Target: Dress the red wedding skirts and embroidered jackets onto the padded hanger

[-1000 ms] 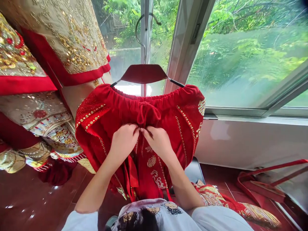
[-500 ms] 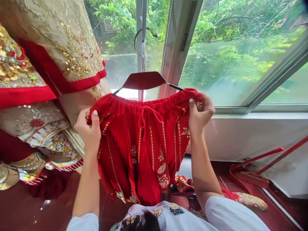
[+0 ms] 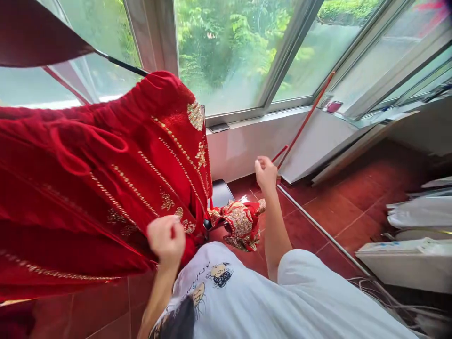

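Note:
A red skirt (image 3: 165, 155) with a gathered waistband, a drawstring bow and gold beaded lines hangs on a hanger (image 3: 42, 37) at the left. My left hand (image 3: 167, 240) is in front of the skirt's lower part, its fingers curled into a loose fist with nothing visible in them. Off to the right, apart from the skirt, my right hand (image 3: 266, 174) is raised with its fingers closed and nothing showing in them. Between the two hands, lower down, a red garment piece with gold embroidery (image 3: 242, 221) lies on a dark seat (image 3: 222, 190), partly hidden.
Windows with a sill (image 3: 243, 117) run behind; a dark phone-like object (image 3: 219, 127) rests on it. A red pole (image 3: 307, 117) leans by the wall. A white pole (image 3: 325, 230) lies on the red tiled floor (image 3: 339, 197). White stacked items (image 3: 406, 259) stand at right.
Both hands have let go of the skirt's waistband sides, and it hangs from the hanger. My view has turned right, so the skirt now appears at the left. The right hand is away from it.

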Motion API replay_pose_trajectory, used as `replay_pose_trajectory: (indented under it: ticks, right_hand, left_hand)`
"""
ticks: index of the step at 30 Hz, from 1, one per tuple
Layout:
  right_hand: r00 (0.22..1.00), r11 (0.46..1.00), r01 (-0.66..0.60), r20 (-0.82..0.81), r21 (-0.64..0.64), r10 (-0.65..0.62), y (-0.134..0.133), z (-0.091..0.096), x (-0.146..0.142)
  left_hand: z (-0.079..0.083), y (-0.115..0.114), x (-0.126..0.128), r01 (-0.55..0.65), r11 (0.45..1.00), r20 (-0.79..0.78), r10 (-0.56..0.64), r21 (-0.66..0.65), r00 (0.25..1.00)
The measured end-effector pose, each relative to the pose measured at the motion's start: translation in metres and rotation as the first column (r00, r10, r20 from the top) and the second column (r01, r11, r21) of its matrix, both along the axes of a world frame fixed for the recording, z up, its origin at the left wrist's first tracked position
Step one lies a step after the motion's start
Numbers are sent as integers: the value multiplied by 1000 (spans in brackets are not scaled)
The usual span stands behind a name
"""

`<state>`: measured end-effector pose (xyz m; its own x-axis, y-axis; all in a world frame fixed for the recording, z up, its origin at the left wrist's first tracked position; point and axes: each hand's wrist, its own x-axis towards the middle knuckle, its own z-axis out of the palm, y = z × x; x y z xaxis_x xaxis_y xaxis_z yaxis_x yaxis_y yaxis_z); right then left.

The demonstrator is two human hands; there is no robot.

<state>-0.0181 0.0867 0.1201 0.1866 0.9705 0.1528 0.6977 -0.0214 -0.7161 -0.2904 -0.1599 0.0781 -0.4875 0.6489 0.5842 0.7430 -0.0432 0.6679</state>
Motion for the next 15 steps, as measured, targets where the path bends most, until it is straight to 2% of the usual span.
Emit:
replay_pose_trajectory:
  ticks: [1, 2, 3, 5, 8, 9, 11, 13, 15]
  right_hand:
    - [999, 992, 16, 31, -122, -13, 0, -21, 22]
    - [998, 978, 40, 52, -206, -30, -1, -42, 41]
    - [996, 958, 74, 68, -277, -57, -3, -61, 59]
    - [987, 921, 157, 81, -357, -137, -10, -96, 87]
    - [975, 882, 212, 30, -421, -220, -21, -133, 118]
    - [975, 881, 198, -11, -431, -224, -24, -142, 125]
    - [972, 888, 143, -107, -438, -210, -28, -156, 134]
    - [964, 887, 103, -173, -449, -200, -29, -162, 138]
    - [963, 870, 91, -179, -484, -201, -27, -160, 139]
  left_hand:
    - [-15, 20, 34, 180, 953, 94, -162, -244, 982]
    - [-28, 40, 65, 372, 804, 225, -299, -464, 927]
    - [-40, 60, 91, 467, 702, 283, -372, -538, 884]
    - [-64, 93, 129, 530, 539, 359, -395, -655, 846]
    - [-97, 125, 150, 495, 366, 389, -328, -788, 861]
    - [-106, 132, 151, 483, 323, 391, -312, -814, 866]
    - [-117, 141, 150, 476, 277, 391, -310, -834, 866]
    - [-120, 147, 149, 474, 275, 386, -320, -836, 865]
    - [-117, 146, 150, 462, 307, 368, -318, -832, 874]
